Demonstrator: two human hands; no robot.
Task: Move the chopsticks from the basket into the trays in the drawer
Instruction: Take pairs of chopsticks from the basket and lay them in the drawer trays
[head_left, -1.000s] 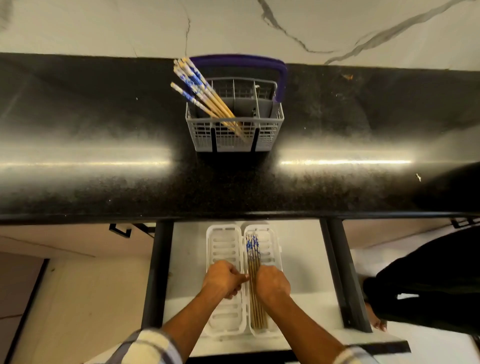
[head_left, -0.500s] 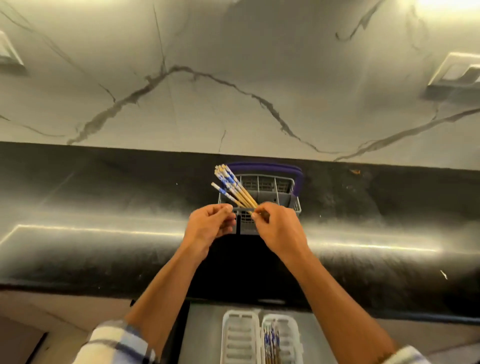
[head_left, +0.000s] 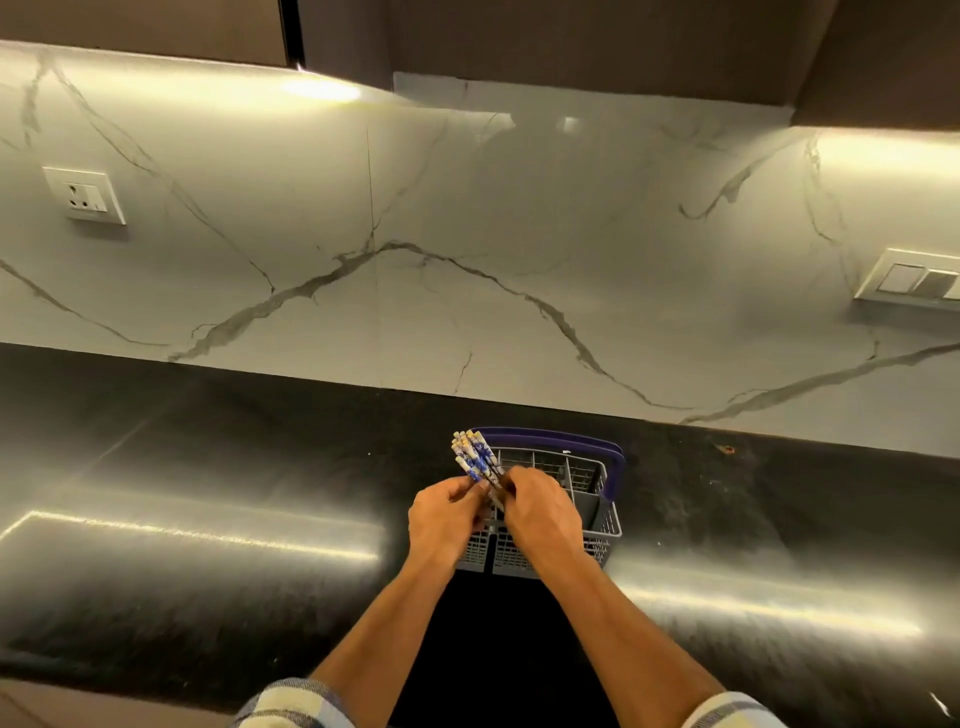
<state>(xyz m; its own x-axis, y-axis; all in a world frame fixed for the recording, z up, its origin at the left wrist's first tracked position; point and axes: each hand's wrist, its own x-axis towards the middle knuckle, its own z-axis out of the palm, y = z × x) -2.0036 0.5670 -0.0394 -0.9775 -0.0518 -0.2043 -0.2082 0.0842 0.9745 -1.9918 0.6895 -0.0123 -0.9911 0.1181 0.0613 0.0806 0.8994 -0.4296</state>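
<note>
A grey plastic cutlery basket with a purple handle stands on the black counter, near the wall. Several wooden chopsticks with blue-and-white patterned ends stick up from its left compartment, leaning left. My left hand and my right hand meet over the basket's left side, and both pinch the chopstick bundle just below the patterned ends. The lower parts of the chopsticks are hidden behind my hands. The drawer and its trays are out of view.
The glossy black counter runs the full width, with a marble backsplash behind it. A socket plate sits on the wall at left and a switch plate at right. Dark cabinets hang above.
My hands left the tray in the drawer, rose to the basket and closed on the chopsticks. The view tilted up, so the drawer and trays dropped out of sight.
</note>
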